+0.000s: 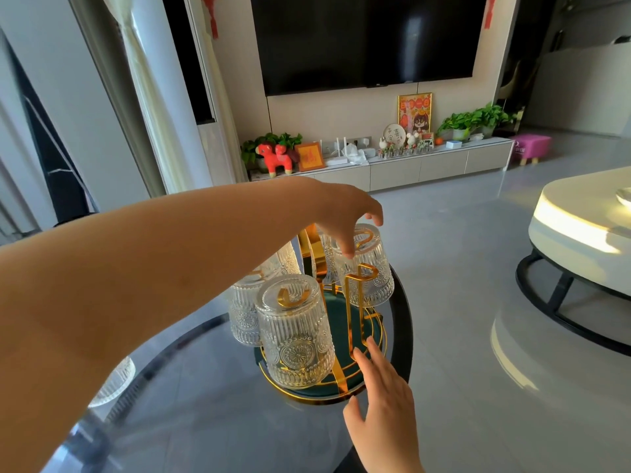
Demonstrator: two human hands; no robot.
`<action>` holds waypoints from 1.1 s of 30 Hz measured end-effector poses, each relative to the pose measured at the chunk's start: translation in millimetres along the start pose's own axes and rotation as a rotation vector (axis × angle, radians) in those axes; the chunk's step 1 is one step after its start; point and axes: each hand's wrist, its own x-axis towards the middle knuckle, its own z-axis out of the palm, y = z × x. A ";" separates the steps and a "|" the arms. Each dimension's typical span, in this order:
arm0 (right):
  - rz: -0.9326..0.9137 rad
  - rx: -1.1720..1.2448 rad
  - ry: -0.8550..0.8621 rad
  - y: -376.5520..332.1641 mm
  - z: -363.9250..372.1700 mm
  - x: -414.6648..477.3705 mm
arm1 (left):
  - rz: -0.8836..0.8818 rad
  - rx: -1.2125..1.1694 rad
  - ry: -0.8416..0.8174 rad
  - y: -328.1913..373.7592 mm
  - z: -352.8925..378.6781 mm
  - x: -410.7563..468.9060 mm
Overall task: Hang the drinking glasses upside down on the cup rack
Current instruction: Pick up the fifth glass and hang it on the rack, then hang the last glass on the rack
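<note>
Round glass table, television, grey floor

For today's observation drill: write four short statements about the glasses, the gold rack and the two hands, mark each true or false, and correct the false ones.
1. The nearest glass hangs upside down on the gold rack. True.
2. Every peg holds a glass. False: the front right peg is bare.
3. The left hand reaches over the far glass, fingertips at its base. True.
4. The right hand grips a glass. False: it is open, fingertips by the rack's tray rim.
</note>
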 end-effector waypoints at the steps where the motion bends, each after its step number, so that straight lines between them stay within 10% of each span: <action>1: 0.003 0.013 -0.045 0.2 -0.4 -0.7 | -0.005 -0.040 0.013 -1.5 -3.5 -3.3; 12: 0.044 -0.005 -0.184 -4.4 -7.8 -4.2 | -0.043 -0.415 0.486 -19.2 -6.3 -111.6; 26: 0.076 -0.082 -0.224 -34.4 -10.2 -26.5 | -0.921 -0.890 1.178 -53.7 168.2 -303.8; 33: 0.090 -0.117 -0.225 -40.4 -7.6 -30.9 | -1.131 -1.100 1.113 -52.8 233.3 -293.8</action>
